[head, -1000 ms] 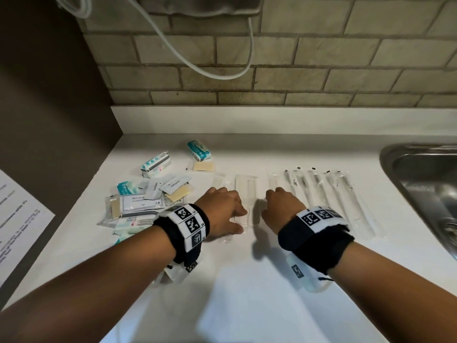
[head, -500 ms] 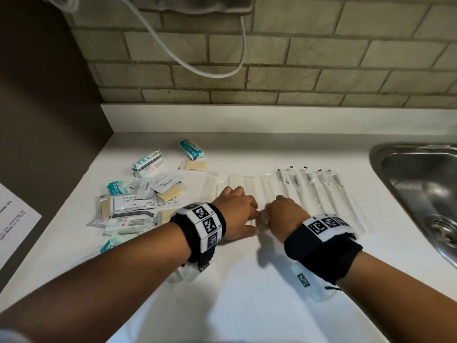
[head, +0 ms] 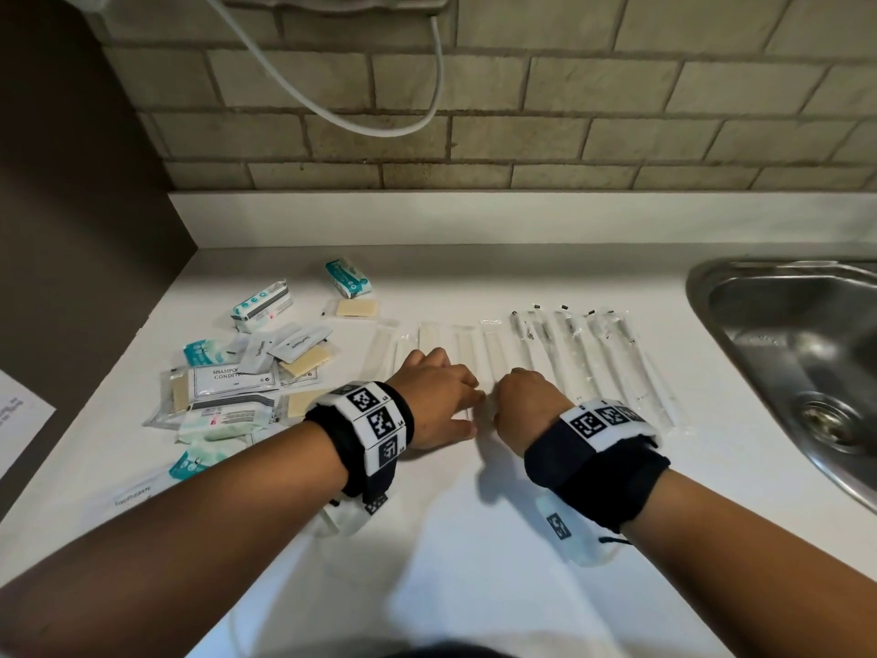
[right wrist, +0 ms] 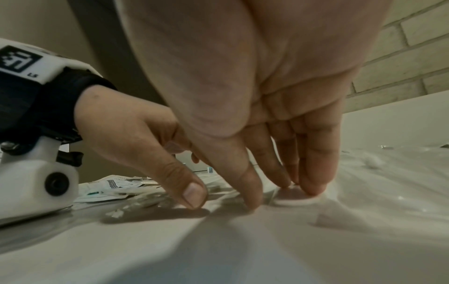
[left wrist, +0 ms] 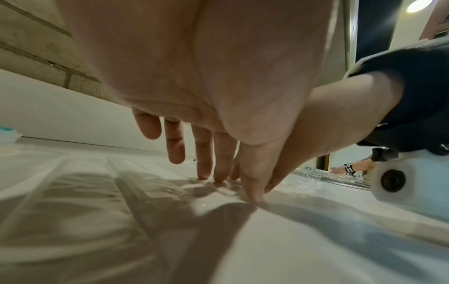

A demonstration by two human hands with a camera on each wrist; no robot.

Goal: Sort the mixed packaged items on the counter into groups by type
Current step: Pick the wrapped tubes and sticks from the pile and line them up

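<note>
A row of long clear packets [head: 493, 353] lies on the white counter [head: 474, 586], with toothbrush packets [head: 612, 358] at its right end. My left hand [head: 436, 396] and right hand [head: 522, 401] sit side by side at the near ends of the middle packets. In the left wrist view the left hand [left wrist: 230, 184] presses straight fingers [left wrist: 203, 173] down on a flat clear packet [left wrist: 223, 189]. The right hand [right wrist: 279, 190] likewise rests its fingertips [right wrist: 313, 188] on clear wrap [right wrist: 294, 201]. Neither hand grips anything. A mixed pile [head: 237, 387] of sachets and pads lies left.
Two teal soap boxes [head: 262, 306] [head: 348, 277] and a tan pad [head: 357, 307] lie behind the pile. A toothpaste sachet [head: 137, 496] sits near my left forearm. A steel sink [head: 797, 349] is at the right, a paper sheet [head: 19, 415] at the left edge.
My two hands have come together; a gap with a clear packet showed between them before. The clear packets now lie closer to the toothbrush row.
</note>
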